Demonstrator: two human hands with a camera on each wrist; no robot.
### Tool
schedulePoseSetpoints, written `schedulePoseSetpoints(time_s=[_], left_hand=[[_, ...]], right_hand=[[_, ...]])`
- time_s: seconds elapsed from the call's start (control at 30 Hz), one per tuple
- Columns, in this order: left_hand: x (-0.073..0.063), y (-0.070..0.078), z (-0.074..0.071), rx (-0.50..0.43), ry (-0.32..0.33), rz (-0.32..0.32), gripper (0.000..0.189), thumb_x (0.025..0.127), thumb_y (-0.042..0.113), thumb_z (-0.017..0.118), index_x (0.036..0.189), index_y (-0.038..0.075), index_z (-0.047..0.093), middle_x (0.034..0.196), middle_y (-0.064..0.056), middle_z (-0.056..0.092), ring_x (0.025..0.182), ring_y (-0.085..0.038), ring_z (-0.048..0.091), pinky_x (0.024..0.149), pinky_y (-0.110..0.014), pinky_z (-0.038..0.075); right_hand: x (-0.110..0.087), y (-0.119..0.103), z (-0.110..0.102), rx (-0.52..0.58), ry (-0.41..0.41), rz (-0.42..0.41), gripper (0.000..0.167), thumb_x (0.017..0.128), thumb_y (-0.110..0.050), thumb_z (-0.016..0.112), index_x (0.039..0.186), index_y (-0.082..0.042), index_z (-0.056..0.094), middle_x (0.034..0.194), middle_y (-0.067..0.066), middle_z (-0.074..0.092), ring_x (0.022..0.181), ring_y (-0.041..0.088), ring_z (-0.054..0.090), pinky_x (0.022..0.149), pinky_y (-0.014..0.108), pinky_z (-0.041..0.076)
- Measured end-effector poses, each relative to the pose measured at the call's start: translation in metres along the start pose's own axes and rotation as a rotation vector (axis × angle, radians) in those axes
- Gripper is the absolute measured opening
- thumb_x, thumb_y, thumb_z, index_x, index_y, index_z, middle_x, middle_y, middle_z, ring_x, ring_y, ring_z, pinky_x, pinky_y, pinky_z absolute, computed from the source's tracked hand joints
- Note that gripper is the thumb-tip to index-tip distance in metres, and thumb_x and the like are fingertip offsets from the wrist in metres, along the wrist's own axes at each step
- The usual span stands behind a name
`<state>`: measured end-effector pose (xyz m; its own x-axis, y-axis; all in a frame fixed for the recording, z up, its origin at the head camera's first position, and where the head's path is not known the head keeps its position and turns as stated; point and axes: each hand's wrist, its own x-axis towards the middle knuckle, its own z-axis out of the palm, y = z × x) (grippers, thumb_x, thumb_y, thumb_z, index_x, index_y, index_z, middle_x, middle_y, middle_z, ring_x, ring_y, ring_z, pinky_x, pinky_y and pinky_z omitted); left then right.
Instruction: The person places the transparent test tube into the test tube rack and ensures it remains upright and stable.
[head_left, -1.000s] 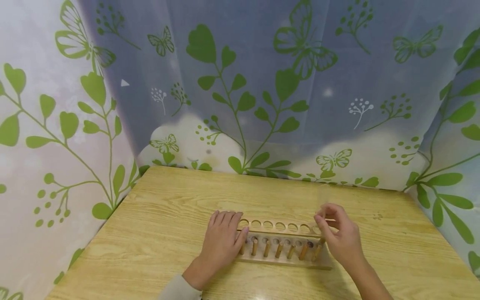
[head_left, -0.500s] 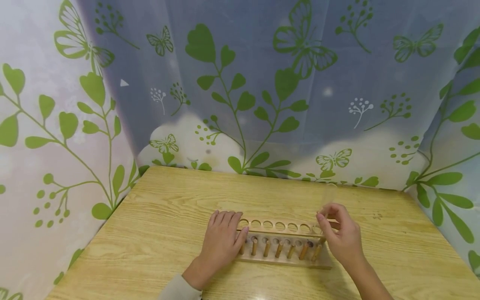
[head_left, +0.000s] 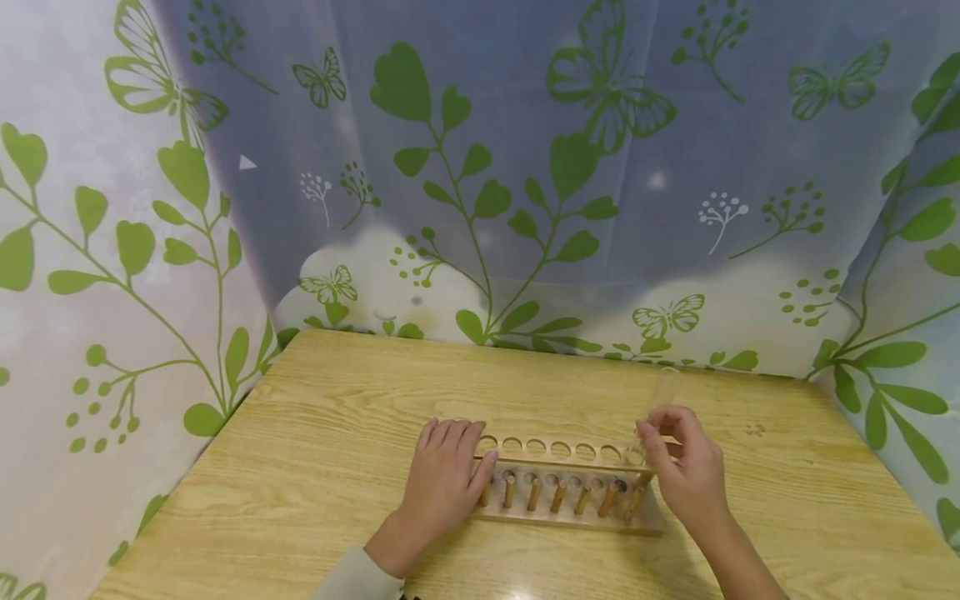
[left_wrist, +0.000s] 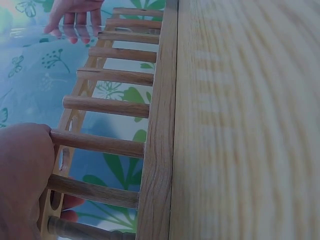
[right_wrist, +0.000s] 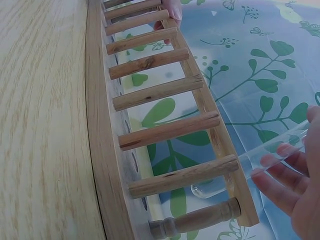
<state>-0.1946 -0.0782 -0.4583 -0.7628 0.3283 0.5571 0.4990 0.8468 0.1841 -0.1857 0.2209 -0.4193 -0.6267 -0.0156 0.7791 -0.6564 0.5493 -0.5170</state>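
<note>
A wooden test tube rack (head_left: 570,523) with a row of round holes in its top rail stands on the table. My left hand (head_left: 442,467) grips the rail's left end, the thumb in front and fingers behind. At the right end, my right hand (head_left: 686,475) pinches a clear glass test tube (head_left: 663,390), its open end up and leaning slightly right. In the right wrist view, the rounded bottom of the test tube (right_wrist: 207,187) pokes through the rail's end hole, above the rack's base.
Several wooden pegs (head_left: 558,500) rise from the rack's base in front of the holes. The wood-grain table (head_left: 360,383) reaches back to a patterned curtain (head_left: 510,167) with green leaves and butterflies, which also hangs at both sides.
The test tube's upper end has tipped a little to the right, and my right hand has shifted slightly right with it. My left hand and the rack have stayed in place.
</note>
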Motion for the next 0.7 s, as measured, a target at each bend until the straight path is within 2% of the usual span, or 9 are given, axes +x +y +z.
schedulePoseSetpoints(time_s=[0.3, 0.5, 0.63, 0.7], left_hand=[[0.0, 0.001, -0.002, 0.007, -0.018, -0.011, 0.042, 0.101, 0.04, 0.047, 0.125, 0.008, 0.061, 0.117, -0.006, 0.064, 0.113, -0.026, 0.055, 0.106, -0.051, 0.034], [-0.001, 0.001, -0.002, 0.008, -0.018, -0.012, 0.042, 0.101, 0.04, 0.047, 0.126, 0.009, 0.061, 0.117, -0.006, 0.063, 0.113, -0.025, 0.055, 0.106, -0.051, 0.034], [0.0, 0.001, -0.002, -0.002, -0.017, -0.012, 0.043, 0.101, 0.04, 0.047, 0.126, 0.008, 0.061, 0.118, -0.006, 0.063, 0.113, -0.026, 0.055, 0.106, -0.051, 0.034], [0.0, 0.001, -0.001, -0.004, -0.012, -0.01, 0.043, 0.101, 0.04, 0.047, 0.125, 0.007, 0.061, 0.117, -0.006, 0.063, 0.113, -0.026, 0.055, 0.106, -0.051, 0.034]], right_hand=[[-0.002, -0.001, 0.001, -0.046, -0.008, 0.059, 0.021, 0.082, 0.016, 0.063, 0.098, 0.004, 0.057, 0.084, 0.007, 0.061, 0.083, -0.01, 0.058, 0.064, 0.007, 0.048], [0.001, -0.011, 0.001, -0.045, -0.006, 0.046, 0.022, 0.081, 0.018, 0.063, 0.097, 0.006, 0.056, 0.083, 0.008, 0.061, 0.084, -0.011, 0.057, 0.064, 0.007, 0.048], [0.0, -0.007, 0.001, -0.044, -0.02, 0.036, 0.023, 0.081, 0.019, 0.064, 0.098, 0.005, 0.057, 0.083, 0.007, 0.061, 0.084, -0.009, 0.058, 0.064, 0.008, 0.05], [-0.003, 0.003, 0.003, -0.045, -0.035, 0.046, 0.024, 0.081, 0.018, 0.065, 0.099, 0.003, 0.057, 0.084, 0.006, 0.062, 0.084, -0.009, 0.059, 0.065, 0.008, 0.05]])
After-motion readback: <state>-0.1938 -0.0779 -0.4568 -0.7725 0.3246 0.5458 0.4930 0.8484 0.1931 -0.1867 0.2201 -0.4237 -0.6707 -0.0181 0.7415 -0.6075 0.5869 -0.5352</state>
